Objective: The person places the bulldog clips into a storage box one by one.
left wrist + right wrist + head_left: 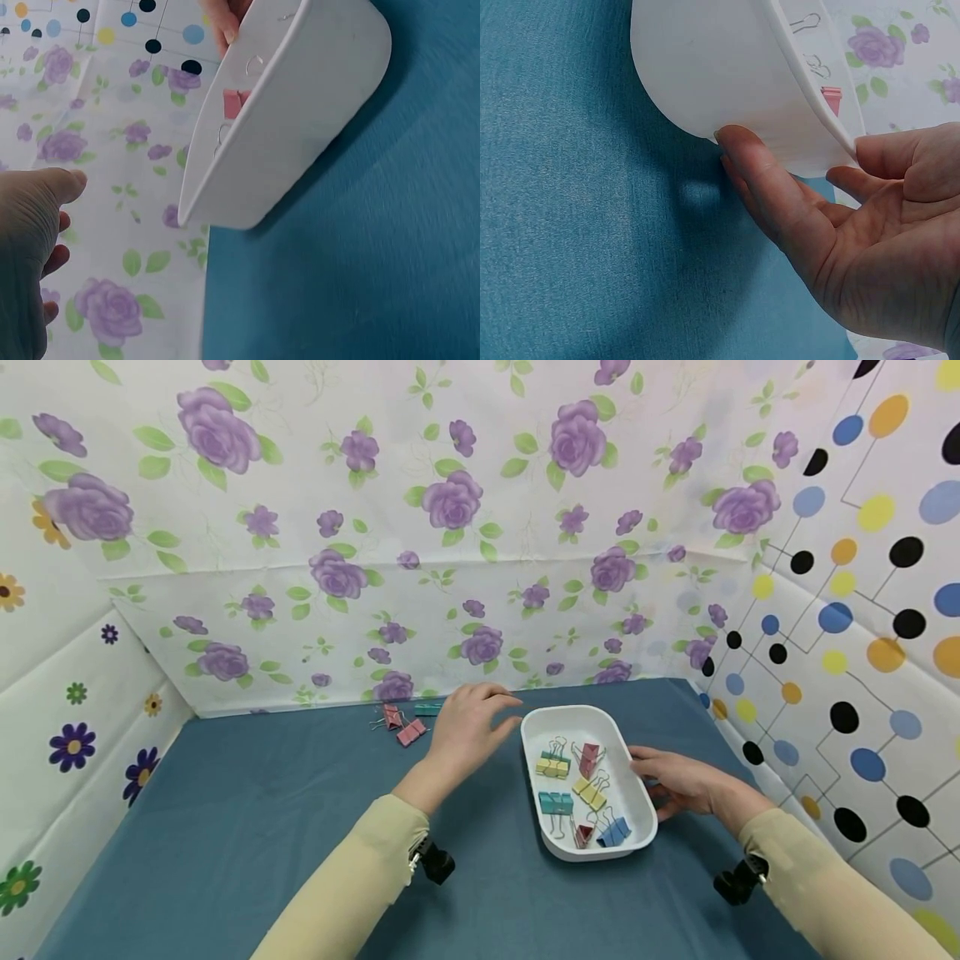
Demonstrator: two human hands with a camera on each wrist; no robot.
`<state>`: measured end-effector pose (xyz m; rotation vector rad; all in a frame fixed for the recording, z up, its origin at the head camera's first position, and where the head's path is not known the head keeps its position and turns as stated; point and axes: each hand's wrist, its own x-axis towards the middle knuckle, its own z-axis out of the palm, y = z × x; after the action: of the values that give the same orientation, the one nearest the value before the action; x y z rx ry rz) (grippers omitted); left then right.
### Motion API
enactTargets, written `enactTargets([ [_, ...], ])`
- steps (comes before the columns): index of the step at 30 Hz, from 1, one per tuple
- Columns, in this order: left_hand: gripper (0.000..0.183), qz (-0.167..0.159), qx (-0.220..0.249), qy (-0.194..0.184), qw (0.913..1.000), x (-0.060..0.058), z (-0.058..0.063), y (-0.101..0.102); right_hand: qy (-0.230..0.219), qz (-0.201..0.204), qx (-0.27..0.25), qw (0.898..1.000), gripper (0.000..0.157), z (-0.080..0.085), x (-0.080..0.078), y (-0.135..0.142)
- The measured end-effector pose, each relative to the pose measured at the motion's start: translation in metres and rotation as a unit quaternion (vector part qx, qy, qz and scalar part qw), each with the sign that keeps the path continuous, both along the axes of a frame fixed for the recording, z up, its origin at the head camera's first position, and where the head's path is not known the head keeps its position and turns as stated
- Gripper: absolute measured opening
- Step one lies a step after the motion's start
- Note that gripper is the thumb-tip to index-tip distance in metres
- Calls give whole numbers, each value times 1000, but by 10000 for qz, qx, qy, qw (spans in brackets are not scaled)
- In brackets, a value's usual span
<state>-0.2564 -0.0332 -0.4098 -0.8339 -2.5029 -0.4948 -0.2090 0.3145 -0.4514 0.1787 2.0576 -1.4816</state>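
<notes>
A white plastic tray point(572, 717) holds several binder clips: a teal clip point(556, 803), a blue clip point(614, 832), a red clip point(588, 758), a yellow clip point(589, 794) and others. My right hand point(681, 781) grips the tray's right side; in the right wrist view its thumb is at the rim and its fingers point(761, 176) reach under the wall. Left of the tray, my left hand point(471, 722) is held in the air with fingers extended and nothing in them. The left wrist view shows it apart from the tray wall point(315, 105).
Outside the tray, toward the back, lie a pink clip point(412, 732), a reddish clip point(392, 717) and a teal clip point(428, 710) partly hidden by my left hand. A blue cloth point(262, 827) covers the table. Patterned sheets point(480, 568) stand behind and at both sides.
</notes>
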Motion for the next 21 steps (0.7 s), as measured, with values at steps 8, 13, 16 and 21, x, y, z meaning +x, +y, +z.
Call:
enactTargets([
  [8,25,242,90,-199,9995,-6,0,-20,-6,-5,18,10000,61,1,0,-1],
  [13,26,338,111,-263,9990,-6,1,-30,16,-4,58,10000,61,1,0,-2],
  [16,26,378,84,-271,9989,-6,1,-35,21,-1,69,10000,61,2,1,-2],
  [21,26,534,21,-313,9981,-7,-1,-45,9,-20,42,10000,60,2,1,-1],
])
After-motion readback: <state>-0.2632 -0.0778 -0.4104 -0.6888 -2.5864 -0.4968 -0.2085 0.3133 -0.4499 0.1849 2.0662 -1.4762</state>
